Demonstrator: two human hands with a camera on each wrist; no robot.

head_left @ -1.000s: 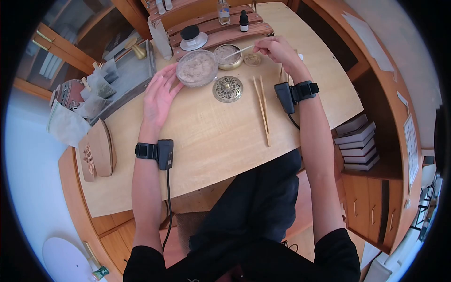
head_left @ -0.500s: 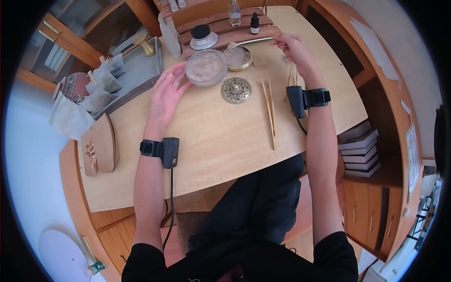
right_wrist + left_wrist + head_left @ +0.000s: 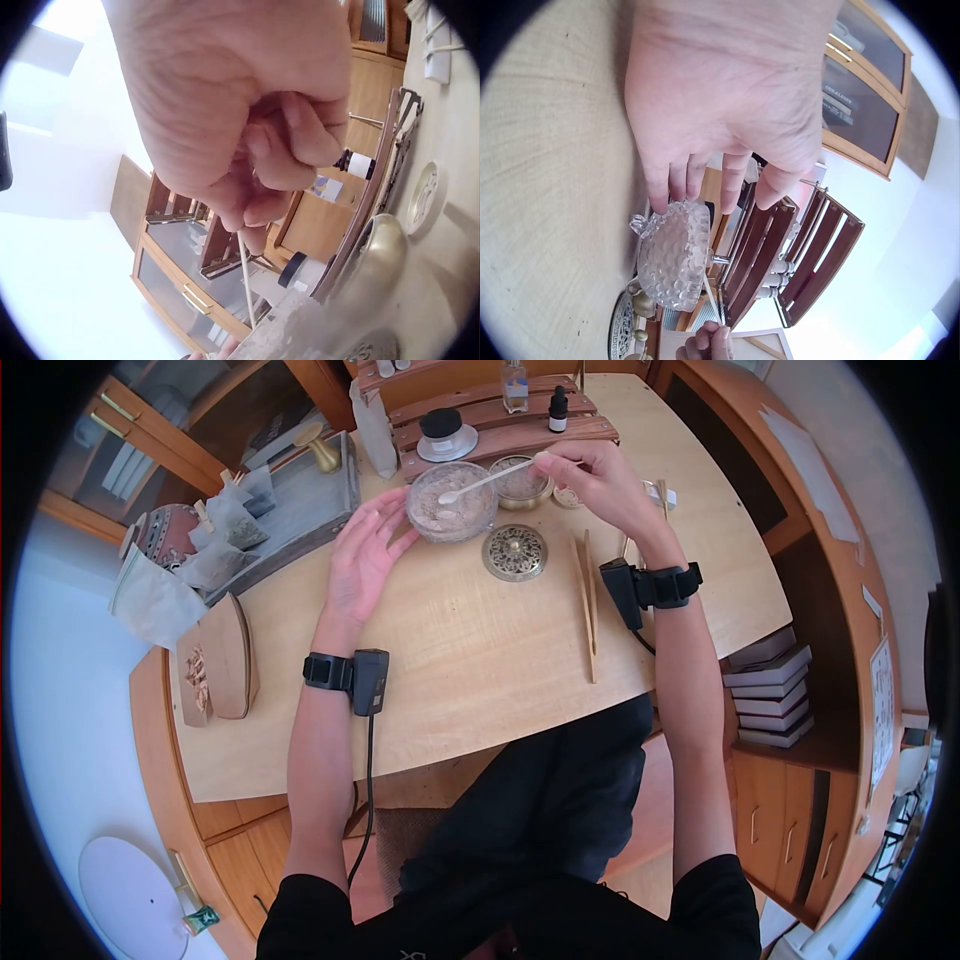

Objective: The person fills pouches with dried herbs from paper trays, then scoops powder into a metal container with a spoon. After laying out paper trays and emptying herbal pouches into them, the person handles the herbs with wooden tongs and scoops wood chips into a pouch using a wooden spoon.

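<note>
The right hand (image 3: 598,482) pinches the end of a thin white spoon (image 3: 485,482); its bowl rests at the powder in a clear glass bowl (image 3: 478,532). In the right wrist view the fingers of the right hand (image 3: 259,165) curl round the handle. Fingertips of the left hand (image 3: 365,560) touch the glass bowl's left side, fingers fairly straight; the left wrist view shows them at the dimpled glass (image 3: 673,259). Behind it, partly hidden by the right hand and spoon, stands a brass bowl (image 3: 522,503) of powder. A pierced brass lid (image 3: 514,553) lies in front.
Wooden tweezers (image 3: 588,605) lie right of the lid. A slatted wooden rack (image 3: 600,427) at the back bears a dropper bottle (image 3: 558,410) and a black-lidded jar (image 3: 441,426). At left are a grey tray (image 3: 300,500), small bags and a brown pouch (image 3: 228,660).
The right hand has moved the spoon from the brass bowl over to the glass bowl. Half a second ago the spoon held a pale heap above the brass bowl. The left hand stays at the glass.
</note>
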